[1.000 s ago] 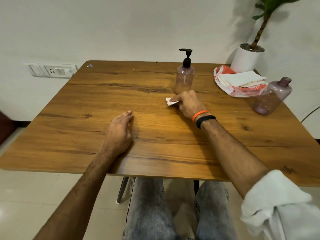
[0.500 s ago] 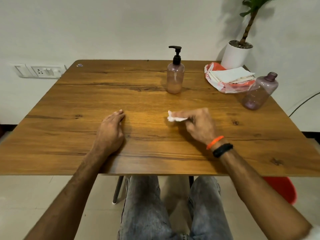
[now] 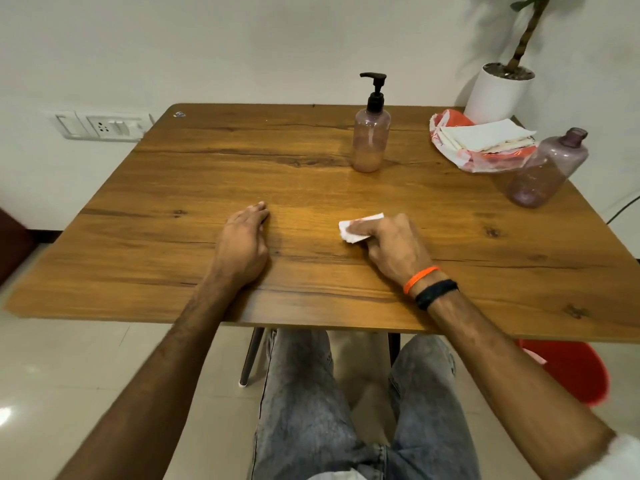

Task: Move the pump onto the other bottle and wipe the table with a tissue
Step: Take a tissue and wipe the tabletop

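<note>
I am leaning over the brown wood-grain tabletop (image 3: 173, 265). Beyond my grip the translucent pink plastic bottle with the black pump (image 3: 370, 133) is standing. My left hand (image 3: 242, 247) is resting flat, relaxed. My right hand (image 3: 394, 247) is pinching the small white crumpled tissue (image 3: 356, 230) against the wood.

a home: wooden table (image 3: 207, 188), potted plant (image 3: 498, 91).

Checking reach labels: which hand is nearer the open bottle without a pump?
Right. The right hand, holding the tissue, lies nearer the open bottle, which stands ahead to its right. The left hand rests flat further left.
</note>
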`<state>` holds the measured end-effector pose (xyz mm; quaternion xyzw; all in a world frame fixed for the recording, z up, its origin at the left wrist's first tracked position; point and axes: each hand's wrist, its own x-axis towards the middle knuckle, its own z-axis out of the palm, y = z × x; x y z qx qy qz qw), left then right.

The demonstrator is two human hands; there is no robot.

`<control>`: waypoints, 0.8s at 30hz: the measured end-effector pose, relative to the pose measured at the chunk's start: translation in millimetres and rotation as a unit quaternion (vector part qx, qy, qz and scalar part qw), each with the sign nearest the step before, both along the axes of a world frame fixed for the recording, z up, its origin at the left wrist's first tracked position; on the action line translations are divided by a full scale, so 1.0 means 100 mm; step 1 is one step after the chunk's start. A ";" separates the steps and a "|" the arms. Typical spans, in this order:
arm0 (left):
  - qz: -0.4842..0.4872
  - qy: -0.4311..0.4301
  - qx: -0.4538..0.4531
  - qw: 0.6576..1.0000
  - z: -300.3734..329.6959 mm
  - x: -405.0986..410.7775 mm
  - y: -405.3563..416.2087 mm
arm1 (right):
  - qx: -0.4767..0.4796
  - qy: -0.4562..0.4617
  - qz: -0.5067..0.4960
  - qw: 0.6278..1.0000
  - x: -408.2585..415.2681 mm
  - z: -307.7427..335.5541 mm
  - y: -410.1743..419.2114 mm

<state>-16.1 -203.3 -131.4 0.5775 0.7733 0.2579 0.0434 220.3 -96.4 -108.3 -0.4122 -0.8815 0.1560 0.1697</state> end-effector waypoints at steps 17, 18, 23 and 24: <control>0.007 0.004 0.005 1.000 -0.01 -0.02 0.03 | -0.009 0.108 0.061 0.992 -0.34 0.19 -0.26; 0.006 0.004 0.004 1.000 -0.02 -0.02 0.03 | -0.007 0.071 0.061 0.996 -0.41 0.16 -0.20; 0.012 0.005 0.004 1.000 -0.05 -0.02 0.05 | 0.017 -0.005 0.113 0.993 -0.49 0.05 -0.33; 0.013 0.004 0.003 1.000 -0.06 -0.03 0.05 | 0.011 -0.001 0.130 0.991 -0.44 0.04 -0.41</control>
